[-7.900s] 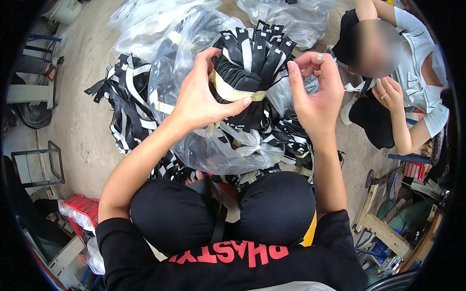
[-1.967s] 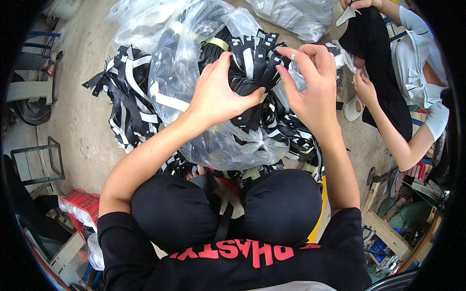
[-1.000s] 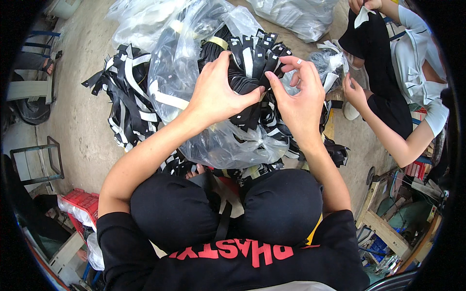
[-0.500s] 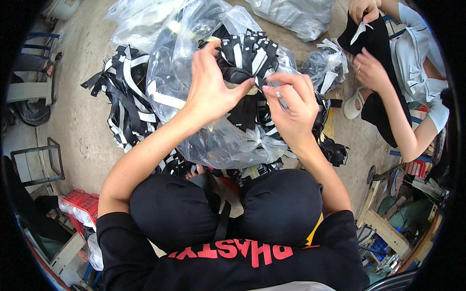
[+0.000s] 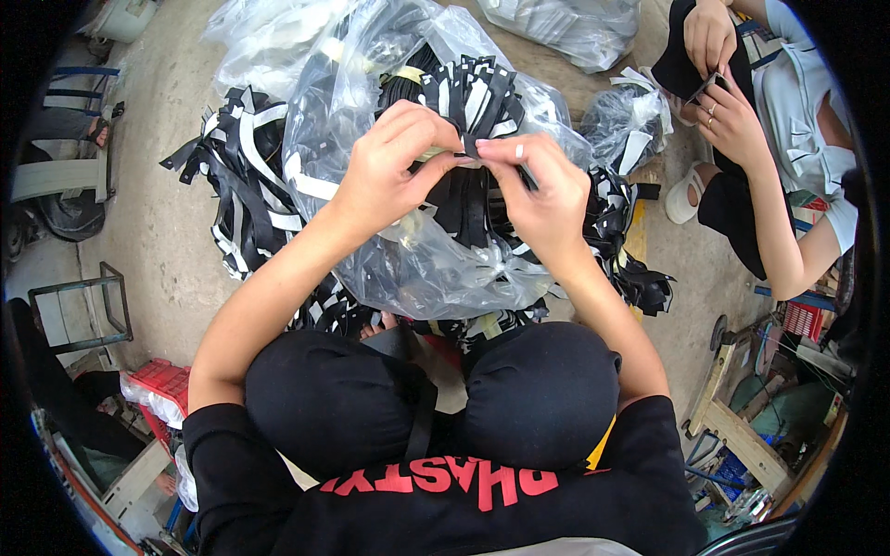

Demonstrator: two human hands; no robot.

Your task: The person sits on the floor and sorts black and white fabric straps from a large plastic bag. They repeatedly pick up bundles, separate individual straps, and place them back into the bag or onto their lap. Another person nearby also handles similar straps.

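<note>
My left hand (image 5: 399, 167) and my right hand (image 5: 545, 190) meet over a clear plastic bag (image 5: 399, 278). A small black strap (image 5: 470, 147) is pinched between the thumb and forefinger of each, stretched across the gap. A small white patch (image 5: 519, 150) shows on my right forefinger. Just beyond my fingertips, a bundle of black and white straps (image 5: 477, 97) fans out on the bag. More black straps (image 5: 461, 206) hang below the fingertips, and my hands partly cover the pile.
Loose black and white straps (image 5: 248, 176) lie left of the bag. A smaller filled bag (image 5: 630, 120) sits to its right. At the far right, a co-worker's hands (image 5: 723, 102) work over black cloth. A red crate (image 5: 158, 389) and a metal frame (image 5: 79, 310) stand at the left.
Both hands have drawn level, and the strap between them now lies flatter. My right hand has moved slightly left. The co-worker's hands have come together.
</note>
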